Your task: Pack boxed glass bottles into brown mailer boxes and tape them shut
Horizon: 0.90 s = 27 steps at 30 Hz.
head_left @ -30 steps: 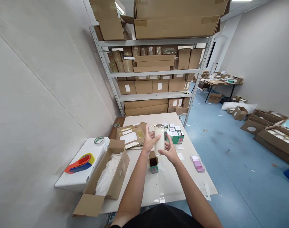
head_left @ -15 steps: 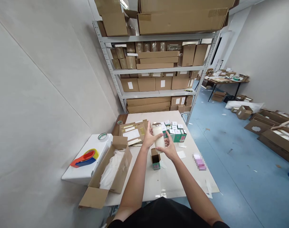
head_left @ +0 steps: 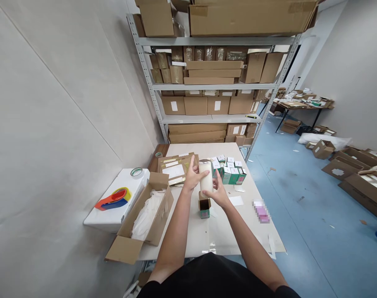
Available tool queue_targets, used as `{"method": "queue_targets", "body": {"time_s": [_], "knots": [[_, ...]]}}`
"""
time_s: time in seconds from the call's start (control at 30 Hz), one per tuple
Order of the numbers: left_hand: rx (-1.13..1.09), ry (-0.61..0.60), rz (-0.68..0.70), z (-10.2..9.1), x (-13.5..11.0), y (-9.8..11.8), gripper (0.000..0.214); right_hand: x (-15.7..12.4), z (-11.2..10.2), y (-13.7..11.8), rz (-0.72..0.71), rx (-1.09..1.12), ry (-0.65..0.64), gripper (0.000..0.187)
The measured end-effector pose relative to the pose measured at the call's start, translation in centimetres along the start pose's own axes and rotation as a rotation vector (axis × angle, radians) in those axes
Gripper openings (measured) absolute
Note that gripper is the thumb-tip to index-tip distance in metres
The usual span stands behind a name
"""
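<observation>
A white cylindrical jar (head_left: 206,178) with a silvery top is held upright above the table, between both hands. My left hand (head_left: 193,177) grips its left side, thumb across the front and index finger pointing up. My right hand (head_left: 218,191) is closed around its lower right side, thumb near the base. Just below the jar stands a small green box (head_left: 204,209), its top open and its inside dark. Several green-and-white boxes (head_left: 234,176) are grouped beyond my right hand.
At left, an open carton (head_left: 159,223) holds white wrapping beside a white box (head_left: 98,219) carrying a tape dispenser (head_left: 114,199) and tape roll (head_left: 136,171). Flat cardboard packets (head_left: 172,170) lie behind my left hand. A loaded shelf rack (head_left: 207,87) stands at the table's far end.
The camera view has shifted slightly, so the surroundings appear moved a little to the right. Both hands keep their hold on the jar, which looks slightly more upright.
</observation>
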<state>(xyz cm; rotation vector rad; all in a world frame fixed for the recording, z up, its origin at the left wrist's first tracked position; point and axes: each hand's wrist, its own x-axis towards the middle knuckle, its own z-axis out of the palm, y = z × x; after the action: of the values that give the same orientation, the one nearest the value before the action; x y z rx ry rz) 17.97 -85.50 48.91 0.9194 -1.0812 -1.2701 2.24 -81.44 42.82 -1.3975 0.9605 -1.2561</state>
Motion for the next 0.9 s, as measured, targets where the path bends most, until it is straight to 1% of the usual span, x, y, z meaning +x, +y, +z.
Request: {"method": "queue_targets", "body": {"time_s": [0.07,0.2,0.27,0.33,0.37,0.43,0.5,0.57,0.63,0.7,0.77,0.9], "knots": [[-0.020,-0.022,0.002,-0.2,0.1,0.0,0.134,0.1,0.1,0.3,0.014,0.027,-0.033,0.123],[0.078,-0.019,0.016,-0.7,0.3,-0.3,0.134,0.3,0.4,0.9,0.035,-0.035,0.061,0.129],[0.096,-0.015,0.021,-1.0,0.4,-0.5,0.133,0.4,0.5,1.1,0.037,-0.018,0.020,0.126],[0.065,-0.030,0.024,-1.4,0.4,-0.8,0.130,0.5,0.6,1.4,0.055,0.019,-0.034,0.118],[0.047,-0.043,0.023,-1.5,0.4,-1.0,0.129,0.6,0.6,1.6,0.067,0.029,-0.035,0.116],[0.038,-0.063,0.021,-1.8,0.4,-1.2,0.121,0.8,0.7,2.1,0.088,0.023,0.005,0.117],[0.070,-0.032,0.026,-1.9,0.6,-1.4,0.103,1.1,0.9,2.7,0.095,-0.010,0.057,0.122],[0.131,0.046,0.031,-2.1,0.8,-1.4,0.081,1.2,1.1,3.5,0.095,-0.064,0.095,0.124],[0.210,0.126,0.018,-2.3,1.1,-1.5,0.068,1.2,1.3,4.3,0.100,-0.150,0.123,0.123],[0.294,0.167,0.002,-2.5,1.4,-1.7,0.063,1.1,1.6,5.0,0.115,-0.251,0.139,0.121],[0.342,0.173,-0.004,-2.9,1.6,-2.3,0.065,0.9,1.8,5.6,0.131,-0.334,0.142,0.118],[0.369,0.175,-0.012,-3.4,1.9,-4.4,0.064,0.5,1.7,7.0,0.170,-0.396,0.129,0.118]]}}
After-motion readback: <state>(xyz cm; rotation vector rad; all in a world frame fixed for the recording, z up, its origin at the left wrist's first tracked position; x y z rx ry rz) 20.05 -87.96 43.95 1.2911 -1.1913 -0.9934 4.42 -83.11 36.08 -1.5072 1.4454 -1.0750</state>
